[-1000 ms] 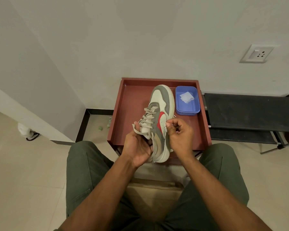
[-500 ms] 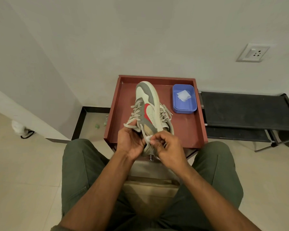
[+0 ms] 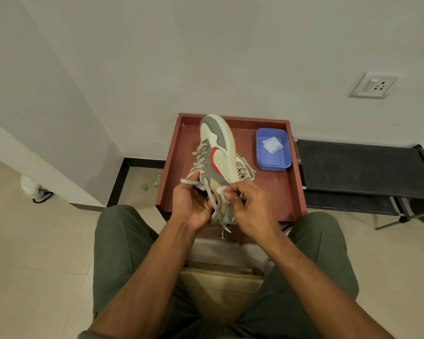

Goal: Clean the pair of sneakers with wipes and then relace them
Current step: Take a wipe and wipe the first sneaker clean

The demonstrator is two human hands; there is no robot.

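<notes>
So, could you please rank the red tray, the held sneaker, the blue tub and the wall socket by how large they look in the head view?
1. Red tray
2. Sneaker, nearer the camera
3. Blue tub
4. Wall socket, though farther away

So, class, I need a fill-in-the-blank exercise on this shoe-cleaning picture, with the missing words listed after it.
1. The left hand holds the sneaker at its ____ end.
2. The right hand pinches a white ____ against the shoe's side.
3. Spare wipes lie in a ____ coloured plastic container.
4. A second sneaker lies on the ____ coloured tray.

Missing words: heel; wipe; blue; red-brown
</notes>
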